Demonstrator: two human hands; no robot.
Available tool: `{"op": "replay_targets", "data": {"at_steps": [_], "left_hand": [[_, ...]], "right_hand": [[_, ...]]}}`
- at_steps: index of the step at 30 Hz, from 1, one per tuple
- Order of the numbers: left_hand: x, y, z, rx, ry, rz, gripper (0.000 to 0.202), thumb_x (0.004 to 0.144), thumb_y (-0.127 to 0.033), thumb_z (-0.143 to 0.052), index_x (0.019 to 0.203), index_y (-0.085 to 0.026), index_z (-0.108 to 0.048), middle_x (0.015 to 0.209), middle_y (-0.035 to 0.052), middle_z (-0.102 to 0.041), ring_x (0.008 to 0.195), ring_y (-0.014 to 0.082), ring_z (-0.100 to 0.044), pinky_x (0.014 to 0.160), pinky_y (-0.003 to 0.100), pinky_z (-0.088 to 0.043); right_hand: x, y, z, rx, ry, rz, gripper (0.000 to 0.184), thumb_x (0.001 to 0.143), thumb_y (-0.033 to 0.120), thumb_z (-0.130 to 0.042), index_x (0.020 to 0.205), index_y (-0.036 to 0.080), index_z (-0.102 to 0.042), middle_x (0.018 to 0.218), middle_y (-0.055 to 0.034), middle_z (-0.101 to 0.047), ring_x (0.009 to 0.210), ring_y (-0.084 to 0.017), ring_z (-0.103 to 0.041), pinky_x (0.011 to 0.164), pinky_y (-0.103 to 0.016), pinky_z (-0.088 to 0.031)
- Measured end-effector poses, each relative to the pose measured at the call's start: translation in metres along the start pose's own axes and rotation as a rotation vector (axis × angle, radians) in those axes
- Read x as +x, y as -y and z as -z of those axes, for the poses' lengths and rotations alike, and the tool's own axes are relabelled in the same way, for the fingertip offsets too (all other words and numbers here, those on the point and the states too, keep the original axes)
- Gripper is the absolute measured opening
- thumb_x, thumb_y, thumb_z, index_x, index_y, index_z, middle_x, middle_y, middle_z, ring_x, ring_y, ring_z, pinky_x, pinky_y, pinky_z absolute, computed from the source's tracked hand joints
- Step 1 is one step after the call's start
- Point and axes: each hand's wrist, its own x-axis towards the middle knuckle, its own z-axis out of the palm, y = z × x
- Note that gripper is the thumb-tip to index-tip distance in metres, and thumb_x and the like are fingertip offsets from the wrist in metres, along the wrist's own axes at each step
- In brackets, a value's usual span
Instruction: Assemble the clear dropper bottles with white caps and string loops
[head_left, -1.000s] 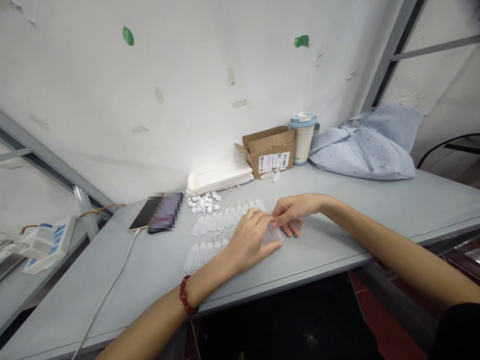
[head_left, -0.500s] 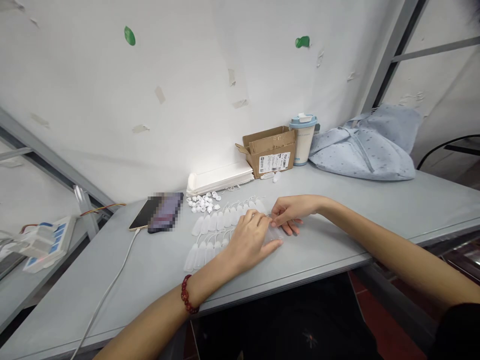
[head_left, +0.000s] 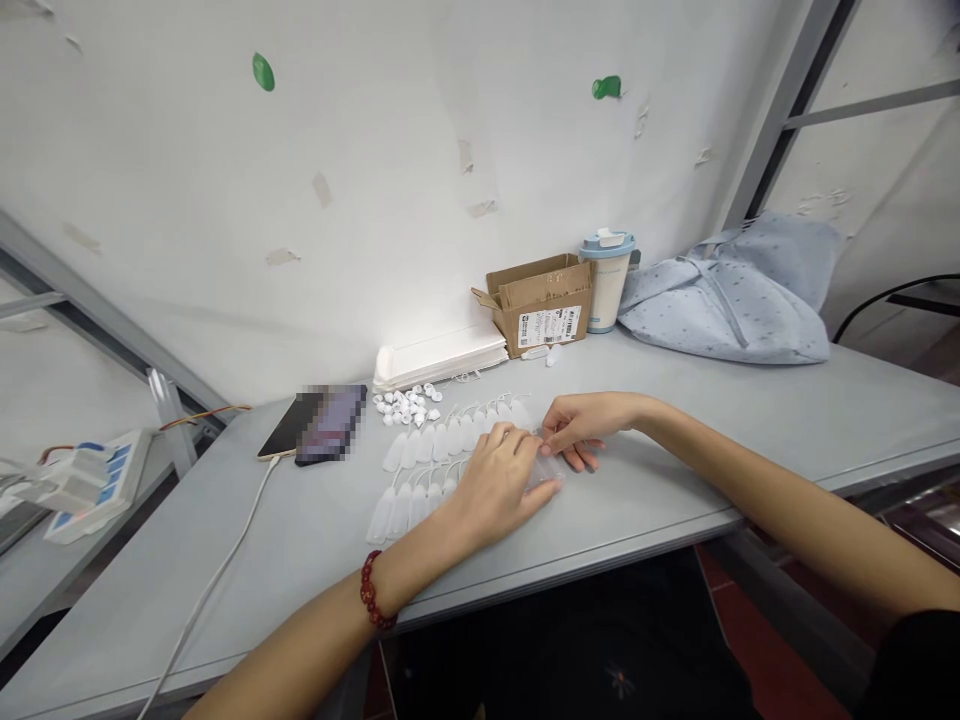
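Note:
Two rows of translucent white tags (head_left: 430, 442) with thin strings lie on the grey table. My left hand (head_left: 501, 480) rests palm-down over the right end of these rows, its fingers bent and its thumb held apart. Clear plastic pieces (head_left: 551, 468) show between its fingers and thumb. Touching the left fingertips, my right hand (head_left: 581, 430) pinches with thumb and forefinger at the far edge of these pieces; what is in the pinch is hidden. The other right fingers hang loosely near the tabletop. Small white caps (head_left: 405, 405) lie in a heap behind the tags.
Behind the caps lies a white stack of flat sheets (head_left: 442, 357). An opened cardboard box (head_left: 544, 305), a lidded cup (head_left: 606, 285) and a pale blue cloth bag (head_left: 731, 300) stand along the wall. Phones (head_left: 330, 425), a white cable (head_left: 225, 570) and a power strip (head_left: 101, 490) are on the left.
Both hands stay in nearly the same place. The left thumb has drawn in very slightly, and the view has shifted a little.

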Motion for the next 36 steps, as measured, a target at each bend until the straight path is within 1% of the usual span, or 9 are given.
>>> {"op": "replay_targets", "data": {"at_steps": [7,10,14,17,20,23,26,29,36], "left_hand": [[-0.001,0.002,-0.001,-0.003,-0.021,-0.007,0.030,0.084,-0.039,-0.056,0.105,-0.017,-0.053,0.103,0.0094,-0.059,0.102,0.0265,-0.048,0.084,0.042,-0.045],[-0.002,0.003,-0.003,-0.001,-0.026,-0.007,0.034,0.083,-0.040,-0.057,0.107,-0.016,-0.053,0.104,0.0103,-0.059,0.103,0.0268,-0.048,0.084,0.042,-0.045],[-0.004,0.005,-0.002,-0.050,-0.080,-0.013,0.039,0.083,-0.045,-0.056,0.109,-0.016,-0.053,0.107,0.0099,-0.059,0.104,0.0258,-0.048,0.086,0.041,-0.044],[-0.003,0.015,0.006,-0.085,-0.142,0.010,0.038,0.085,-0.045,-0.053,0.109,-0.016,-0.054,0.106,0.0093,-0.061,0.103,0.0249,-0.050,0.089,0.041,-0.044],[0.009,0.040,0.018,-0.023,-0.190,0.096,0.031,0.089,-0.037,-0.049,0.108,-0.013,-0.056,0.108,0.0104,-0.062,0.107,0.0255,-0.050,0.092,0.041,-0.043],[0.034,0.073,0.027,0.145,-0.101,0.253,0.028,0.089,-0.025,-0.044,0.109,-0.011,-0.058,0.109,0.0107,-0.063,0.109,0.0243,-0.052,0.094,0.038,-0.042],[0.064,0.103,0.029,0.234,0.022,0.342,0.030,0.088,-0.017,-0.038,0.106,-0.012,-0.061,0.098,0.0103,-0.068,0.097,0.0220,-0.061,0.087,0.032,-0.045],[0.088,0.116,0.023,0.269,0.082,0.357,0.031,0.083,-0.010,-0.042,0.107,-0.013,-0.062,0.102,0.0123,-0.068,0.098,0.0226,-0.062,0.084,0.031,-0.046],[0.104,0.107,0.010,0.334,0.159,0.357,0.025,0.075,-0.001,-0.047,0.089,-0.008,-0.066,0.095,0.0191,-0.067,0.093,0.0277,-0.063,0.078,0.033,-0.047]], "right_hand": [[-0.007,0.001,0.006,-0.005,0.027,-0.002,0.046,0.075,0.058,-0.058,0.076,0.012,-0.057,0.063,-0.0036,-0.067,0.048,-0.011,-0.059,0.039,-0.020,-0.030],[-0.019,0.005,0.012,-0.017,-0.041,-0.001,0.044,0.075,0.057,-0.057,0.076,0.013,-0.056,0.066,-0.0050,-0.067,0.050,-0.011,-0.060,0.042,-0.020,-0.033],[-0.027,0.005,0.022,-0.072,-0.227,0.025,0.041,0.078,0.054,-0.055,0.074,0.013,-0.057,0.068,-0.0059,-0.066,0.057,-0.014,-0.061,0.050,-0.023,-0.040],[-0.021,-0.006,0.031,-0.166,-0.431,0.019,0.036,0.081,0.049,-0.053,0.077,0.014,-0.060,0.075,-0.0075,-0.067,0.066,-0.017,-0.062,0.054,-0.026,-0.043],[-0.007,-0.021,0.042,-0.365,-0.697,-0.020,0.023,0.082,0.033,-0.053,0.093,0.014,-0.059,0.091,-0.0102,-0.066,0.079,-0.020,-0.061,0.062,-0.027,-0.044],[0.010,-0.034,0.055,-0.646,-0.904,-0.086,0.036,0.079,0.010,-0.047,0.115,0.013,-0.053,0.111,-0.0149,-0.058,0.093,-0.023,-0.058,0.073,-0.029,-0.042],[0.021,-0.040,0.066,-0.812,-0.915,-0.183,0.048,0.076,0.002,-0.042,0.120,0.016,-0.052,0.115,-0.0159,-0.052,0.096,-0.026,-0.057,0.070,-0.029,-0.041],[0.027,-0.045,0.070,-0.885,-0.896,-0.227,0.047,0.076,0.002,-0.042,0.118,0.016,-0.056,0.113,-0.0166,-0.050,0.096,-0.028,-0.057,0.067,-0.029,-0.041],[0.022,-0.061,0.062,-0.926,-0.892,-0.202,0.051,0.078,0.001,-0.038,0.125,0.016,-0.051,0.115,-0.0169,-0.051,0.099,-0.027,-0.055,0.074,-0.031,-0.043]]}}
